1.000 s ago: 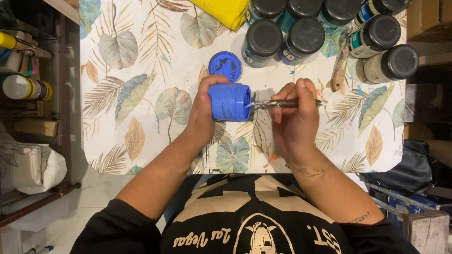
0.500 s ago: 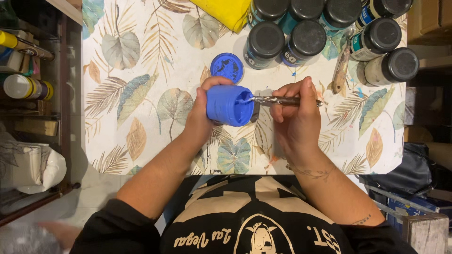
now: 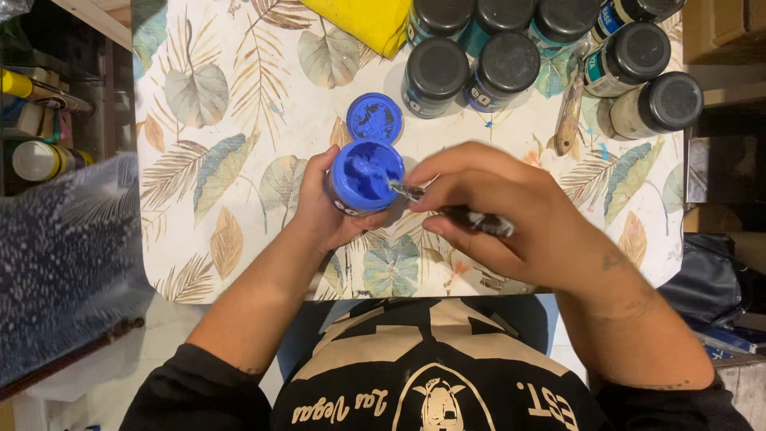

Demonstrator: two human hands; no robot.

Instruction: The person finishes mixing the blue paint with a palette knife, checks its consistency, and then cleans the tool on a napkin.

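1. We see the left hand [image 3: 323, 211] wrapped around a small open jar of blue paint [image 3: 363, 177], fingers closed on its side wall, tipped so that its mouth faces up toward the camera; it sits just above the near part of the table [image 3: 239, 120]

2. The right hand [image 3: 511, 215] is closed on a thin dark brush [image 3: 455, 211], pinched along the handle, with the tip at the jar's rim, touching or just short of the paint

3. The jar's blue lid [image 3: 374, 117] lies on the table just beyond the jar, its paint-smeared inside facing up

4. We judge the jar light and rigid, easy for one hand, but open and full of wet paint, so tilting it further could spill; the side wall is the sound place to hold, clear of the rim, where smears would make fingers slip

5. The brush looks light and stiff in the handle and soft at the tip; a pinch well back from the bristles, as here, keeps fingers off the paint

6. Farther back stand several dark-lidded paint bottles [image 3: 471, 56], a yellow cloth [image 3: 363, 20] lies at the far edge, and a second, paint-stained brush [image 3: 570, 116] lies beside the bottles

7. The table carries a leaf-patterned cover; a shelf with cans [image 3: 40, 152] is to the left
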